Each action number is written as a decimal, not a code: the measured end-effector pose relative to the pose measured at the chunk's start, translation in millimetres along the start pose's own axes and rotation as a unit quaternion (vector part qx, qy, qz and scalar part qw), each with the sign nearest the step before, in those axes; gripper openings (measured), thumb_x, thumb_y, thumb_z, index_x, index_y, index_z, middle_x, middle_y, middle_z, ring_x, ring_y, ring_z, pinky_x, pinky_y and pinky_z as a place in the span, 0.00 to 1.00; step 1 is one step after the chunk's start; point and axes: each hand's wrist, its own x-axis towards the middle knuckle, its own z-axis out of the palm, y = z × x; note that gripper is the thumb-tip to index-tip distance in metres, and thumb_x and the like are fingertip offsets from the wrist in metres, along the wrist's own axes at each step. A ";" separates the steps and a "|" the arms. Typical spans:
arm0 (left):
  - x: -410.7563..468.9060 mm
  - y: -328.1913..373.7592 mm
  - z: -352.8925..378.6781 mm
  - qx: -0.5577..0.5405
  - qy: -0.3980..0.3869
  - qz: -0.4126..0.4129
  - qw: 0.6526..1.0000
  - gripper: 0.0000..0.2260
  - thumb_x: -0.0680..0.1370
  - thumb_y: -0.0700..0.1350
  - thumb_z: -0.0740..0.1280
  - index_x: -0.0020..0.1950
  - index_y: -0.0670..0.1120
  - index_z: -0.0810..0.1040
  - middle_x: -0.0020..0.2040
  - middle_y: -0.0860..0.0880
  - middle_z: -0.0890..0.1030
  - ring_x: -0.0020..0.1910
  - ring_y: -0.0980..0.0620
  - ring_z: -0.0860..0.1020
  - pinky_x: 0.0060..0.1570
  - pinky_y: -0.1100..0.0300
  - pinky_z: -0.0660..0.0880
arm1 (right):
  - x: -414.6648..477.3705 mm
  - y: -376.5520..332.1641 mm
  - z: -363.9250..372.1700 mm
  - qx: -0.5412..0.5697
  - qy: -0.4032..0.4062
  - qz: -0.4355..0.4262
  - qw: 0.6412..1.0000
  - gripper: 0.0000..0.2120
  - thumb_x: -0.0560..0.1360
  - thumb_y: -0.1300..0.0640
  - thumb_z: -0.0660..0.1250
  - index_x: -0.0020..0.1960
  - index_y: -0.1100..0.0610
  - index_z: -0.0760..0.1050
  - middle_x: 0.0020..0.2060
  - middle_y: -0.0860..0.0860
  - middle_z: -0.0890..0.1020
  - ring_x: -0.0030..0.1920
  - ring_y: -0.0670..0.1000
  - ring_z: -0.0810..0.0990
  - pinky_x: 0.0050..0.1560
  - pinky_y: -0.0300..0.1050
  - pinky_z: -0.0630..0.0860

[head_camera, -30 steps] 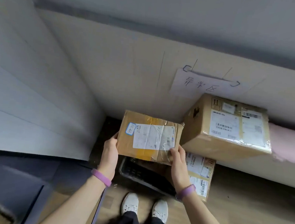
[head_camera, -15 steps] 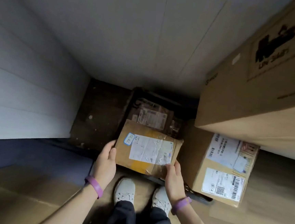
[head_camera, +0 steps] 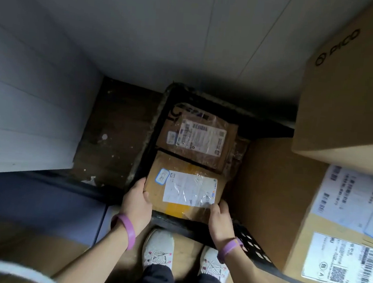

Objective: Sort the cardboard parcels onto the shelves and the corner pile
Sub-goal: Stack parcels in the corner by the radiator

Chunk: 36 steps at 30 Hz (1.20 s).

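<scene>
Downward view from a head-worn camera: a person stands in a dim corner, and 2 hands hold 1 flat cardboard parcel (head_camera: 184, 186) low over a black crate (head_camera: 153, 125) on the floor.

The parcel lies straight ahead of the hands and between them. Its long axis runs left to right across the body, and its white label faces up. The left hand (head_camera: 136, 201) clamps the near-left corner with the thumb on the top face. The right hand (head_camera: 220, 221) clamps the near-right corner in the same way. The fingers below are hidden. Neither hand is nearer; they share the load evenly.

The parcel fills the near half of the crate. Its far edge sits just beside a second parcel (head_camera: 199, 138) lying in the far half. Whether the held parcel rests on the crate floor or hangs just above it cannot be told.

A large labelled box (head_camera: 342, 234) stands at the crate's right side, and another box (head_camera: 347, 99) is stacked on it. White shoes (head_camera: 159, 249) stand just short of the near rim.

Judging from this, the placing is almost complete. The next move is likely to be letting go, with both hands drawing back toward the body.
</scene>
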 end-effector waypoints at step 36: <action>-239.4 255.6 -252.7 -0.142 -0.053 0.102 0.983 0.20 0.82 0.38 0.61 0.74 0.39 0.68 0.72 0.41 0.72 0.72 0.46 0.70 0.70 0.59 0.63 | -334.3 -284.1 -107.0 -0.141 -0.010 -0.215 0.966 0.22 0.82 0.56 0.57 0.75 0.56 0.65 0.66 0.54 0.76 0.51 0.49 0.78 0.55 0.39 0.72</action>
